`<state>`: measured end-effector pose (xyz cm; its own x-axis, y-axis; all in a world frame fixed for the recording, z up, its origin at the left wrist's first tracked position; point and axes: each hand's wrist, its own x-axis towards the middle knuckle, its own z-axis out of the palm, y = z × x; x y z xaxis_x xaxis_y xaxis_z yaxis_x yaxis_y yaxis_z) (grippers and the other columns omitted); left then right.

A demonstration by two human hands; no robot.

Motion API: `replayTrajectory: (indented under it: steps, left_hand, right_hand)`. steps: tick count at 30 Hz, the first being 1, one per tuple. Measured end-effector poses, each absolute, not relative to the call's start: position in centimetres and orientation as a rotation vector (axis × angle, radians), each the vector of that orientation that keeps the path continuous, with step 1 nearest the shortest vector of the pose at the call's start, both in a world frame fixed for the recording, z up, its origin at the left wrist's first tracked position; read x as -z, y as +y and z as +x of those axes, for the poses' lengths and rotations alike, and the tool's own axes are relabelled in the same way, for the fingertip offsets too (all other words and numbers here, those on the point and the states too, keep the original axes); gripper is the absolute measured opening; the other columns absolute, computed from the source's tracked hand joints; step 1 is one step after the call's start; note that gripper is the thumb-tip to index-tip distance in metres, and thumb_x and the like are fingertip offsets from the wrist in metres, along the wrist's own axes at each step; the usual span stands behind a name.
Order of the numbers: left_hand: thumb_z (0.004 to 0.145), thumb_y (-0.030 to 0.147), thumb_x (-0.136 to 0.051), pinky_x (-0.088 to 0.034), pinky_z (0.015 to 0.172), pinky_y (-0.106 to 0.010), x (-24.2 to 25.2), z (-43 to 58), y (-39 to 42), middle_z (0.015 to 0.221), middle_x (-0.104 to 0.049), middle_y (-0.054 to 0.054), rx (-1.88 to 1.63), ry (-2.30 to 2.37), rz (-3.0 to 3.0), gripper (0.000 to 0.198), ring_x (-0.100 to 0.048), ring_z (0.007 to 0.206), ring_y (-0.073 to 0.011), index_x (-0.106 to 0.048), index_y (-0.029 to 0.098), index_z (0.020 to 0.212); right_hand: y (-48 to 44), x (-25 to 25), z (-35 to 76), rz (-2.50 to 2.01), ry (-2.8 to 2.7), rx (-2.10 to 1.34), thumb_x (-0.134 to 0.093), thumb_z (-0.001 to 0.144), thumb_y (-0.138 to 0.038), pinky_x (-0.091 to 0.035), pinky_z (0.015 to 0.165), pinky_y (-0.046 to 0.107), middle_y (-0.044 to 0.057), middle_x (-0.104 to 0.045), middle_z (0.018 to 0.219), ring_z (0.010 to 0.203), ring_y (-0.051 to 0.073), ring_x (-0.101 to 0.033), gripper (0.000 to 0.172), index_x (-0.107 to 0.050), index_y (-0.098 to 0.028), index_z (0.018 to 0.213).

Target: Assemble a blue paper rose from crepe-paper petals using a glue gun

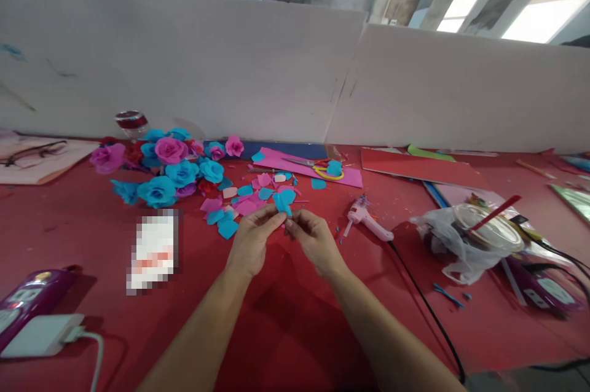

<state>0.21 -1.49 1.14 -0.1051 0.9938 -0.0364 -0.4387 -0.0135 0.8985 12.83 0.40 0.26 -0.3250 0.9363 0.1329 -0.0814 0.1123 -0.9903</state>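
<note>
My left hand [252, 238] and my right hand [313, 237] meet above the red table [286, 318], both pinching a small blue paper petal piece [283, 200] between their fingertips. Just behind them lies a scatter of cut blue and pink petals [244, 201]. A heap of finished blue and pink paper roses [170, 164] sits further back on the left. A pink glue gun [369, 220] lies to the right of my right hand, its black cord running toward the table's front edge.
Scissors with yellow handles [318, 168] rest on a pink sheet at the back. A plastic bag with a lidded cup [474, 235] is at the right, power strips [32, 294] at both sides, and white partition boards [230, 72] behind.
</note>
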Motion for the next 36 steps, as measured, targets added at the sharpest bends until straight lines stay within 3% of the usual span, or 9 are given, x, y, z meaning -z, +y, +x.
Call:
replayTrajectory:
  steps: [9, 22, 29, 36]
  left_hand:
    - [0.062, 0.022, -0.078, -0.046, 0.074, -0.023, -0.4, -0.4, -1.3, 0.072, -0.065, 0.0, -1.405, 0.917, 0.78, 0.014, -0.058, 0.071, -0.0102, -0.072, 0.017, 0.073]
    - [0.066, 0.025, -0.074, -0.046, 0.078, -0.027, -0.7, 0.0, -1.5, 0.077, -0.07, -0.002, -1.4, 0.894, 0.821, 0.01, -0.06, 0.075, -0.0131, -0.073, 0.018, 0.074]
    - [0.064, 0.022, -0.076, -0.045, 0.085, -0.029, -0.6, 0.1, -1.4, 0.09, -0.071, -0.004, -1.489, 0.887, 0.815, 0.011, -0.061, 0.09, -0.0171, -0.075, 0.019, 0.075]
    - [0.06, 0.019, -0.078, -0.046, 0.078, -0.027, -0.9, -0.2, -1.6, 0.082, -0.068, -0.002, -1.517, 0.921, 0.853, 0.01, -0.059, 0.08, -0.014, -0.073, 0.018, 0.068]
  right_hand:
    - [0.1, -1.6, 13.5, -0.903, -1.559, -1.253, -0.058, 0.078, -0.029, -0.037, 0.059, 0.025, -0.002, -0.053, 0.062, 0.06, 0.011, -0.046, 0.015, -0.06, -0.018, 0.068]
    - [-0.1, -1.5, 13.1, -0.853, -1.331, -1.546, -0.062, 0.075, -0.03, -0.034, 0.059, 0.024, -0.003, -0.05, 0.06, 0.059, 0.011, -0.041, 0.015, -0.061, -0.018, 0.065]
    - [-0.1, -1.2, 13.2, -0.895, -1.527, -1.175, -0.06, 0.079, -0.027, -0.039, 0.064, 0.028, 0.001, -0.061, 0.07, 0.065, 0.014, -0.05, 0.01, -0.066, -0.019, 0.076]
    - [-0.4, -1.6, 13.1, -0.894, -1.67, -0.817, -0.064, 0.079, -0.023, -0.039, 0.078, 0.036, 0.004, -0.067, 0.077, 0.077, 0.021, -0.055, 0.009, -0.07, -0.026, 0.074]
